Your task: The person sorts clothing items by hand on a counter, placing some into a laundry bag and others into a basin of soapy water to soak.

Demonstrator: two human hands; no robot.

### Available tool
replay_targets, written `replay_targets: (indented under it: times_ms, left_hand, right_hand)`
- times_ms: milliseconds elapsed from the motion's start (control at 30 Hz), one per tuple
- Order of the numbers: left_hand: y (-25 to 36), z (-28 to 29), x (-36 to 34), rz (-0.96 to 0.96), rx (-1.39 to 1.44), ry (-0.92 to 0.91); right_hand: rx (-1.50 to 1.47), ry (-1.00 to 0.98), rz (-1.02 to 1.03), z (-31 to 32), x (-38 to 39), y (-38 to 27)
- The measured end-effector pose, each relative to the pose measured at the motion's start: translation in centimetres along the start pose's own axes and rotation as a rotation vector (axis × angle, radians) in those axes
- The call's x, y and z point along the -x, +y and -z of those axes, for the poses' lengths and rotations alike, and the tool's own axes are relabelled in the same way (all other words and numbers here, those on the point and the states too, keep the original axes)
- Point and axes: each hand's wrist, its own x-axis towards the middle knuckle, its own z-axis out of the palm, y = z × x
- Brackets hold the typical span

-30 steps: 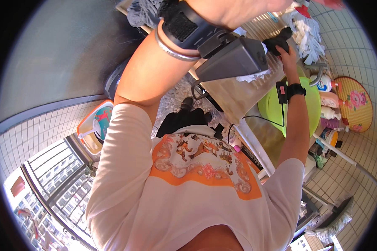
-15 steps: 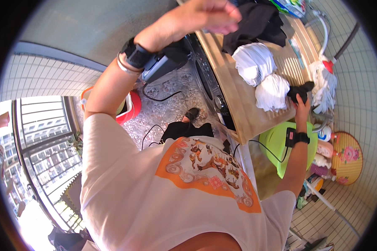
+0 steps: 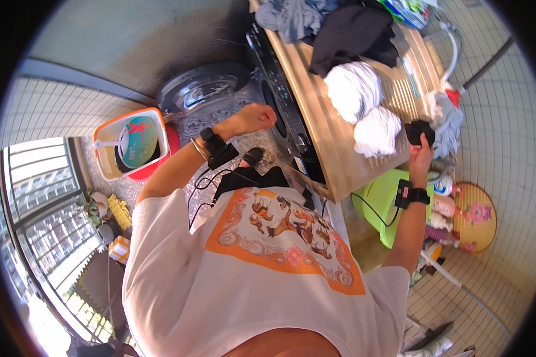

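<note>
In my right hand (image 3: 421,153) is a small bunched black cloth (image 3: 420,132), gripped at its near side with the fingers and thumb. It is at the right end of the ribbed tan counter (image 3: 343,172). Two rolled white cloth bundles, one larger (image 3: 354,91) and one smaller (image 3: 377,132), lie just left of it. Beyond them are a spread black garment (image 3: 357,38) and a grey-blue garment (image 3: 295,18). My left hand (image 3: 256,118) hangs in front of the black washing machine (image 3: 287,122), its fingers curled in, with nothing seen in them.
The washer's round door (image 3: 202,89) stands swung out at the left. A white and orange bucket (image 3: 110,152) holds a teal fan. A green basin (image 3: 378,205) sits below the counter. A mop head (image 3: 446,125), bottles (image 3: 442,205) and a round woven fan (image 3: 475,217) line the right wall.
My left hand has come down from above the counter's far side to the washer's front, its fingers curling. The right hand still holds the black cloth, now more compact.
</note>
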Motion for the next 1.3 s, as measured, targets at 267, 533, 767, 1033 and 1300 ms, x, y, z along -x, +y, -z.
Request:
replay_targets:
  times_ms: [267,533,767,1033,1300]
  left_hand:
    - [7.6,0.2,-4.3,-0.115,0.152,-0.007]
    - [15.1,-4.8,-8.6,-0.222,0.169,-0.194]
    - [9.5,-4.8,-10.4,0.004,0.142,-0.347]
    - [0.3,-6.5,-8.9,-0.009,-0.229,-0.337]
    - [-5.0,-13.1,-8.7,0.025,0.227,-0.047]
  right_hand:
    - [-0.191,-0.246,0.092,0.9,5.1,-4.4]
    - [-0.401,-0.171,-0.058,3.8,7.2,-4.3]
    - [-0.486,0.073,-0.087,5.6,10.7,-3.5]
    - [-0.408,0.156,-0.127,6.4,11.8,-0.6]
    - [-0.366,0.18,-0.179,3.5,10.5,1.5]
